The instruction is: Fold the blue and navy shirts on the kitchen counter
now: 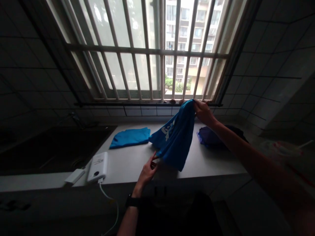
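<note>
A blue garment (176,137) with a white print hangs at a slant over the counter, its lower edge near the surface. High up, below the window, my right hand (204,113) is closed on its top corner. My left hand (147,169), with a black band on the wrist, is lower down by the counter's front, thumb and fingers closed at the garment's lower left edge. To the left, a folded lighter blue cloth (130,137) lies flat. Folded dark purple clothes (209,137) rest on the right, partly hidden behind my right forearm.
A white power bank (97,167) with a cable (108,197) hanging over the front edge lies on the white counter (123,167), beside a small white box (74,176). A dark sink (49,147) is at left. At right sits a clear plastic bag or container (280,149). Window bars (162,75) stand behind.
</note>
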### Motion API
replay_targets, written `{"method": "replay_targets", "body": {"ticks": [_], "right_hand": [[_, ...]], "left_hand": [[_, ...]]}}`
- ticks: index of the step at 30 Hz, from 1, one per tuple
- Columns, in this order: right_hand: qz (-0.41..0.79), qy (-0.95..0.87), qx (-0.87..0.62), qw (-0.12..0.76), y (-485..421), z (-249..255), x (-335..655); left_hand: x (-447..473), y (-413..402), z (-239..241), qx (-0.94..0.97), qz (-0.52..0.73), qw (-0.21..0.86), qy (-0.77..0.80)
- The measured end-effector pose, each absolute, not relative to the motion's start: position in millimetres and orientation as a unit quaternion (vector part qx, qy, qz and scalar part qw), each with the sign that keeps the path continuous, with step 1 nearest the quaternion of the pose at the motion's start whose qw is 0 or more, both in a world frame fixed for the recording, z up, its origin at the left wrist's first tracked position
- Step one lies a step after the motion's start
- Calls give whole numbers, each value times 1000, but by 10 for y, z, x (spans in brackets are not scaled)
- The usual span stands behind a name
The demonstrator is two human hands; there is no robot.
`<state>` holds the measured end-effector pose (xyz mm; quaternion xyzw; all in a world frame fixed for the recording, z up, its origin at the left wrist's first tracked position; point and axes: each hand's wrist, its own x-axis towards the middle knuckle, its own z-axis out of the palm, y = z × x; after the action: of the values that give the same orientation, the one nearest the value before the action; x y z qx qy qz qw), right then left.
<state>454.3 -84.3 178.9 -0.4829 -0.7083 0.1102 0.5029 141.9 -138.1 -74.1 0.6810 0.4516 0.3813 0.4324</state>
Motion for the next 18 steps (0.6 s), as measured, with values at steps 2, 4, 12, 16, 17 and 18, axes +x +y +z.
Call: {"method": "replay_targets", "body": {"ticks": [2,4,12,16,17,18], "right_hand": [[163,-708,-512,458,-894,1649,4500],[245,-707,-537,389,-917,1522,4527],[93,-607,-682,397,-854,966,4911],[90,-755,-623,181,-1070,562,4797],[107,-788,-591,133,-1151,448,4710],[125,-811,-565,85,-1233,332,4607]], "left_hand": [[1410,-1380,-750,680,381,427,459],[1406,-1383,-740,685,386,415,458],[1403,-1337,-701,735,388,391,395],[1400,-1338,-726,733,374,384,419],[1400,-1345,-723,735,363,384,425],[1401,-1353,-716,735,353,385,432]]}}
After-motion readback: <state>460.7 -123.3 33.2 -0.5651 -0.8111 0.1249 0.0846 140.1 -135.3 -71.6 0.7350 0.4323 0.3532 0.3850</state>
